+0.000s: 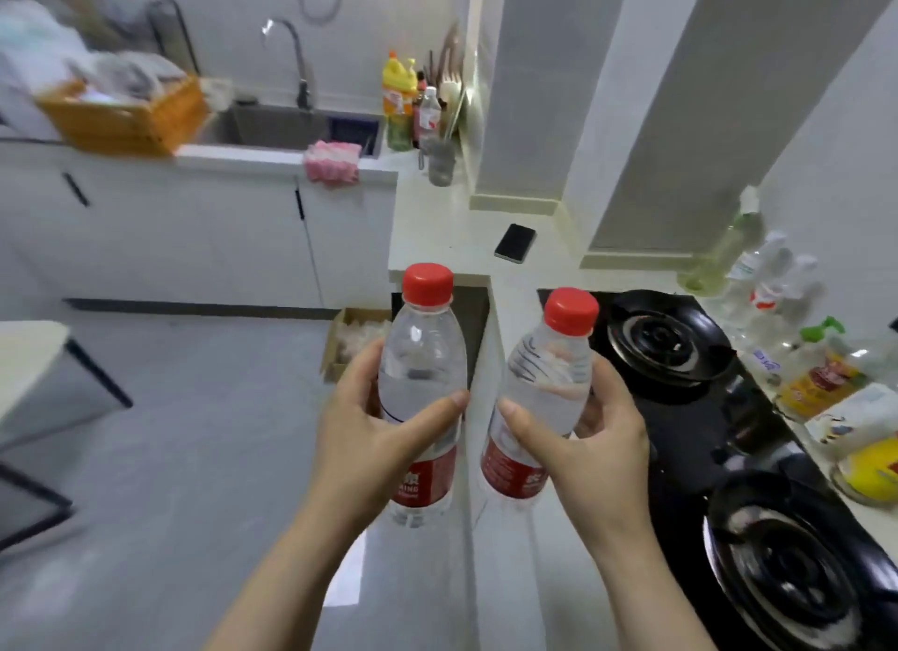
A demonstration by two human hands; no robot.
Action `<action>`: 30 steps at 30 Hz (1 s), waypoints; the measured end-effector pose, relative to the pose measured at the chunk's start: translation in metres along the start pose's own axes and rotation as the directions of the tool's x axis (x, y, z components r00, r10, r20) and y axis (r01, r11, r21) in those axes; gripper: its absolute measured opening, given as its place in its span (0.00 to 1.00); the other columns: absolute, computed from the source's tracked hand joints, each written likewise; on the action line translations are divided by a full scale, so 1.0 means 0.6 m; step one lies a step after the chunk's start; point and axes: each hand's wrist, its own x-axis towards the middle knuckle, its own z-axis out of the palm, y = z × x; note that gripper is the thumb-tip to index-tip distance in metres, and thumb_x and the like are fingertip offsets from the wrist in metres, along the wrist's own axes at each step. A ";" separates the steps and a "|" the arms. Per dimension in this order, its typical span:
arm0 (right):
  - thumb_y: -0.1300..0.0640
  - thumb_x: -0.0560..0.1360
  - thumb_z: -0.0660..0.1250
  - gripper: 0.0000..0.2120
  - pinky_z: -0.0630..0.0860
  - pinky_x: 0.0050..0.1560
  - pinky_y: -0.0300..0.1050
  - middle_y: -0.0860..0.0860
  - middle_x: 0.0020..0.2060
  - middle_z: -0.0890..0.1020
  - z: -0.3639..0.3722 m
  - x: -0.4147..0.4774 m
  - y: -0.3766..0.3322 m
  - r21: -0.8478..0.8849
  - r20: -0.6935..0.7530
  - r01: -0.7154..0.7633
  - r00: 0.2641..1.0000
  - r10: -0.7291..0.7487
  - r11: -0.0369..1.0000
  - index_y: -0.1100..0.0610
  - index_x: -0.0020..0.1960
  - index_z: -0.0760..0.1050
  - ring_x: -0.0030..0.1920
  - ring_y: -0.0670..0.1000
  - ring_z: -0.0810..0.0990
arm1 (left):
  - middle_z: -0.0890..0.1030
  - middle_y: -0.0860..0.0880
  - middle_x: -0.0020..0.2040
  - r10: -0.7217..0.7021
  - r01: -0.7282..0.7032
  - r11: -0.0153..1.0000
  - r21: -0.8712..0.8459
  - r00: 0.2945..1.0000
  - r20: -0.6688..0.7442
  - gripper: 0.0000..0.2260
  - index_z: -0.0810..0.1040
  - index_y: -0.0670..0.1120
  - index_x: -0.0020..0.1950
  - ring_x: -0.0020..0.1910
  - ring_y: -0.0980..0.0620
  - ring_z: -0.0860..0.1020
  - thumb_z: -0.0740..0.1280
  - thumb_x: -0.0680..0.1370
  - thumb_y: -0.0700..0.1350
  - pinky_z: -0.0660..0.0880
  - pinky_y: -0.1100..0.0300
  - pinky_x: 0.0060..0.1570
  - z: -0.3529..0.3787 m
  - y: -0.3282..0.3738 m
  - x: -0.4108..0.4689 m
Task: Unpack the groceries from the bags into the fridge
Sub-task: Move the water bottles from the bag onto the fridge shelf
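Left hand (369, 436) wrapped round left bottle (422, 388), right hand (590, 449) round right bottle (544, 393), both mid-body, held off the counter edge (478, 359), long axes near upright, caps away; fridge and bags out of view

The hob (729, 432) sits in the counter (437, 223). Left of the hob, the right hand (590, 439) holds one bottle (544, 393); further left, the left hand (369, 427) holds another bottle (422, 388). Behind the hob a phone (515, 243) lies on the counter, the sink (282, 125) beyond. Right of the hob stand condiment bottles (797, 359).
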 end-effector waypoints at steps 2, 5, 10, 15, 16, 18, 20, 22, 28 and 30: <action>0.54 0.64 0.79 0.28 0.80 0.54 0.48 0.45 0.54 0.80 0.035 0.024 0.001 0.005 0.100 0.024 0.995 -0.024 1.000 0.45 0.61 0.74 0.55 0.47 0.80 | 0.82 0.62 0.47 -0.024 0.028 0.999 0.039 0.995 -0.101 0.23 0.77 0.59 0.57 0.46 0.63 0.81 0.78 0.66 0.45 0.77 0.71 0.41 -0.029 -0.005 -0.002; 0.50 0.62 0.78 0.28 0.80 0.53 0.49 0.45 0.55 0.80 0.094 0.056 -0.002 0.034 0.247 0.070 0.966 -0.076 0.997 0.44 0.61 0.74 0.55 0.45 0.80 | 0.80 0.68 0.47 -0.036 0.059 0.995 0.079 0.963 -0.266 0.22 0.75 0.62 0.53 0.46 0.67 0.80 0.78 0.65 0.45 0.75 0.74 0.39 -0.072 -0.004 -0.016; 0.48 0.62 0.79 0.30 0.80 0.52 0.42 0.47 0.55 0.80 0.200 0.076 -0.027 0.135 0.472 0.118 0.865 -0.168 0.984 0.46 0.62 0.74 0.55 0.45 0.80 | 0.82 0.64 0.47 -0.028 0.099 0.989 0.108 0.852 -0.522 0.21 0.76 0.60 0.53 0.46 0.65 0.80 0.78 0.66 0.44 0.77 0.70 0.40 -0.144 0.007 -0.046; 0.49 0.62 0.80 0.29 0.79 0.50 0.42 0.45 0.54 0.81 0.309 0.050 -0.071 0.276 0.654 0.105 0.709 -0.266 0.956 0.44 0.61 0.74 0.53 0.45 0.81 | 0.81 0.66 0.48 0.017 0.127 0.982 0.140 0.676 -0.737 0.23 0.76 0.59 0.54 0.46 0.67 0.80 0.80 0.64 0.47 0.76 0.72 0.42 -0.217 0.029 -0.097; 0.50 0.63 0.80 0.28 0.78 0.49 0.40 0.44 0.54 0.81 0.330 0.042 -0.079 0.303 0.684 0.111 0.666 -0.297 0.946 0.42 0.60 0.74 0.52 0.43 0.81 | 0.82 0.65 0.48 0.029 0.132 0.981 0.144 0.631 -0.775 0.24 0.77 0.59 0.55 0.47 0.65 0.80 0.80 0.62 0.50 0.78 0.69 0.43 -0.230 0.032 -0.108; 0.52 0.63 0.80 0.27 0.76 0.45 0.35 0.42 0.53 0.81 0.365 0.022 -0.099 0.347 0.739 0.114 0.577 -0.346 0.931 0.39 0.57 0.74 0.51 0.41 0.81 | 0.83 0.61 0.49 0.045 0.141 0.980 0.139 0.528 -0.848 0.26 0.77 0.60 0.56 0.48 0.61 0.82 0.77 0.59 0.55 0.78 0.62 0.46 -0.253 0.039 -0.136; 0.55 0.63 0.80 0.27 0.77 0.43 0.31 0.43 0.52 0.81 0.393 0.000 -0.119 0.391 0.779 0.095 0.495 -0.385 0.915 0.38 0.55 0.74 0.51 0.41 0.81 | 0.83 0.59 0.49 0.064 0.156 0.977 0.143 0.427 -0.902 0.24 0.77 0.59 0.55 0.48 0.60 0.82 0.77 0.60 0.55 0.77 0.62 0.45 -0.270 0.048 -0.166; 0.57 0.62 0.80 0.26 0.77 0.43 0.31 0.45 0.52 0.82 0.414 -0.025 -0.135 0.432 0.810 0.072 0.409 -0.421 0.899 0.40 0.55 0.75 0.51 0.43 0.82 | 0.84 0.58 0.48 0.089 0.170 0.973 0.156 0.347 -0.934 0.24 0.78 0.57 0.55 0.47 0.59 0.82 0.77 0.60 0.56 0.77 0.61 0.45 -0.281 0.056 -0.199; 0.62 0.63 0.80 0.24 0.80 0.46 0.39 0.46 0.48 0.84 0.446 -0.117 -0.173 0.511 0.842 0.006 0.197 -0.501 0.860 0.42 0.52 0.77 0.48 0.44 0.83 | 0.84 0.57 0.48 0.125 0.208 0.966 0.151 0.132 -0.983 0.22 0.78 0.57 0.53 0.47 0.58 0.82 0.79 0.62 0.54 0.79 0.56 0.48 -0.291 0.078 -0.297; 0.65 0.63 0.79 0.24 0.80 0.45 0.38 0.45 0.46 0.84 0.452 -0.151 -0.186 0.525 0.844 -0.027 0.145 -0.517 0.851 0.44 0.51 0.78 0.47 0.44 0.83 | 0.84 0.55 0.49 0.128 0.219 0.964 0.148 0.104 -0.986 0.23 0.77 0.56 0.54 0.48 0.55 0.83 0.76 0.61 0.57 0.80 0.50 0.50 -0.298 0.082 -0.330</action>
